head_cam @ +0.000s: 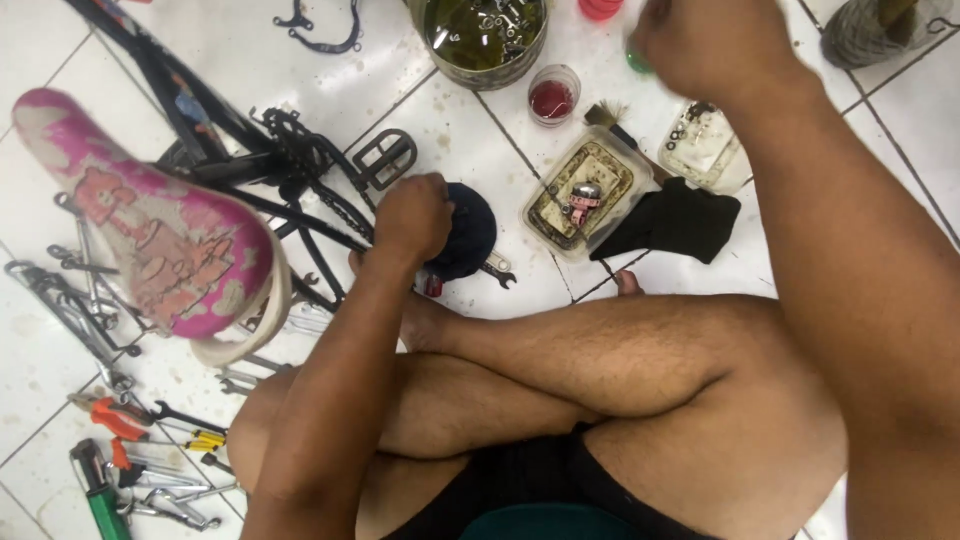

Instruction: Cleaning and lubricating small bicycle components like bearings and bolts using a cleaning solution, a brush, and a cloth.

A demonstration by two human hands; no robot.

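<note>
Left hand (pixel 412 217), frame centre: fingers curled around a dark blue cloth (pixel 466 233), beside the bicycle pedal (pixel 384 159). Right hand (pixel 708 42), upper right: fisted near a green object (pixel 637 60); whether it grips it, cannot tell. Pink saddle (pixel 150 215), left.

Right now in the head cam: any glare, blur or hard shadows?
Head view: soft glare on the white floor tiles; right hand slightly motion-blurred at the top edge; left hand and pink saddle fairly sharp; shadows faint; frame edges look stretched.
</note>
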